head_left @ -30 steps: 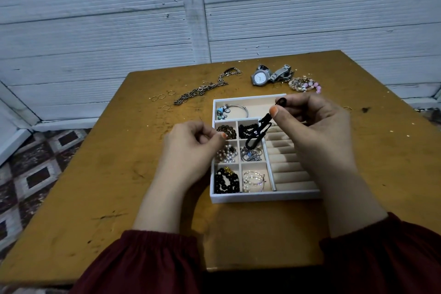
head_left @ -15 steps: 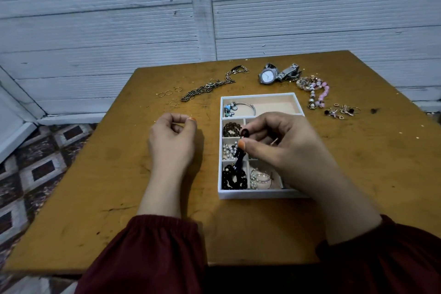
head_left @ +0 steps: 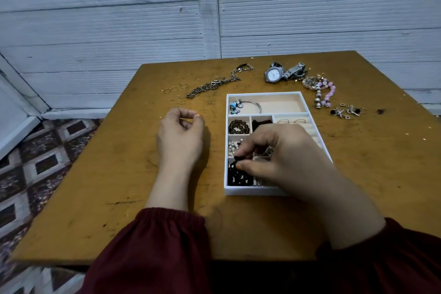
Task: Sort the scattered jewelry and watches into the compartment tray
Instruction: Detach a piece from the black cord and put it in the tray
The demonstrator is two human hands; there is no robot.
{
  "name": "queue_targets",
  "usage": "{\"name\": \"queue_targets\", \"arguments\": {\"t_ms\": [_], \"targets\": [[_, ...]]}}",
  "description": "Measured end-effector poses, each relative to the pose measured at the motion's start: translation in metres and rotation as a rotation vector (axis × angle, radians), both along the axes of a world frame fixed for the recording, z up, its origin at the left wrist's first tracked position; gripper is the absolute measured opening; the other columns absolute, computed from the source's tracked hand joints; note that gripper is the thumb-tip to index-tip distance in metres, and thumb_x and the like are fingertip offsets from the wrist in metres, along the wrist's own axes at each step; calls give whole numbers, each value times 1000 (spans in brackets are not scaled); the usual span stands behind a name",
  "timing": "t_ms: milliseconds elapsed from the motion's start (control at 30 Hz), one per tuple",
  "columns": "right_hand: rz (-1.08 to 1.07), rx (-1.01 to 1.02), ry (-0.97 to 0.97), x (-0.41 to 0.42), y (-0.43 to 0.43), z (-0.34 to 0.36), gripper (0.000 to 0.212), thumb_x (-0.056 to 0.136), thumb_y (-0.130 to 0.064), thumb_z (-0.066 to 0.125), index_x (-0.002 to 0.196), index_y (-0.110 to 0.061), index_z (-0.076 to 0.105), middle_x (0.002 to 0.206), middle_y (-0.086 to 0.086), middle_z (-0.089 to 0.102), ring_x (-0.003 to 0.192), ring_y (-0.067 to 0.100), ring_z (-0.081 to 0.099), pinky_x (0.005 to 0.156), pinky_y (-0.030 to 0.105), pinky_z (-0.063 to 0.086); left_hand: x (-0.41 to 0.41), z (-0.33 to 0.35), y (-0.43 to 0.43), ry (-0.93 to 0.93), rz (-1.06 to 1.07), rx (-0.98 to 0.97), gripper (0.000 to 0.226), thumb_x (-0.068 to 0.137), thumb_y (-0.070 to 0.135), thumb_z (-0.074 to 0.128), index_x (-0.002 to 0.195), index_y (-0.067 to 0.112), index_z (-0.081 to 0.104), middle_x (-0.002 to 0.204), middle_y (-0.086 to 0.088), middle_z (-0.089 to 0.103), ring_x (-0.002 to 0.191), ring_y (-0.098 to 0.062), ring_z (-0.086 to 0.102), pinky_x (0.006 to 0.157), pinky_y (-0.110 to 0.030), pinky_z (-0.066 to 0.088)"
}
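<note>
Head view: black bead bracelet [head_left: 238, 175], small glossy round beads bunched in dark heap, lay in near-left compartment of white compartment tray [head_left: 253, 191]. Right hand [head_left: 279, 150] above tray, thumb and forefinger pinching bracelet's upper end. Left hand [head_left: 180, 137] rested on table [head_left: 119, 174] beside tray, fingers curled, thumb tip to forefinger; whether it pinched anything, could not tell. Wristwatch [head_left: 273, 75] dial too small to read.

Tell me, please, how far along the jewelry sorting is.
Done: a bangle and bead bracelets sit in the tray. In hand: the right hand pinches black beads at the near-left compartment. Left: the watch, chain, pink beads, earrings and rings on the table.
</note>
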State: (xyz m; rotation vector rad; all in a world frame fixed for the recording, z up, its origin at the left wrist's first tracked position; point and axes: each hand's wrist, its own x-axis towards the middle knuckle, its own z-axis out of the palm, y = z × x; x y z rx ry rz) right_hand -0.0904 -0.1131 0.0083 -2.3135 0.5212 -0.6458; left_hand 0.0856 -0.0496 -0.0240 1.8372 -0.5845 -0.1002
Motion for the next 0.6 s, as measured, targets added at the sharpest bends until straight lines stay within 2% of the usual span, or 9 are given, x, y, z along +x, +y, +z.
{"name": "queue_targets", "arguments": {"t_ms": [100,200,300,433,533,600], "targets": [[7,-84,90,0,3,3,16,68,-20,83,79,-27,73,68,-18,65,72,1,61,67,18,47,0,0,0,-9,1,8,15,85,19,63,73,26,56,58,7,51,57,-14,50,60,-26,39],[11,-133,185,1,5,7,15,70,-22,81,79,-29,72,67,-18,63,76,4,59,70,23,46,-1,0,0,-13,3,15,12,85,19,62,76,25,57,60,6,52,58,-15,51,59,-26,39],[32,-171,243,-1,8,11,15,76,-21,75,87,-31,74,69,-20,60,85,5,52,74,21,39,-1,1,0,-17,-3,12,8,86,20,62,80,24,59,60,7,51,57,-14,49,58,-25,39],[26,-187,291,-3,12,12,23,81,-22,63,94,-37,74,84,-18,63,96,8,44,85,24,39,-1,1,0,-19,-8,10,4,86,19,62,83,23,61,59,7,50,56,-13,48,58,-25,38],[8,-207,294,0,11,9,16,80,-23,67,88,-34,75,78,-19,51,95,9,46,81,25,38,-1,0,0,-17,-10,3,6,85,19,62,81,23,61,59,7,50,56,-14,49,59,-25,40],[-52,-228,246,0,9,8,14,74,-24,74,86,-33,71,83,-13,50,92,12,48,77,26,38,0,0,0,-13,-12,-2,11,85,18,62,76,24,59,58,7,51,57,-15,50,60,-27,42]]}}
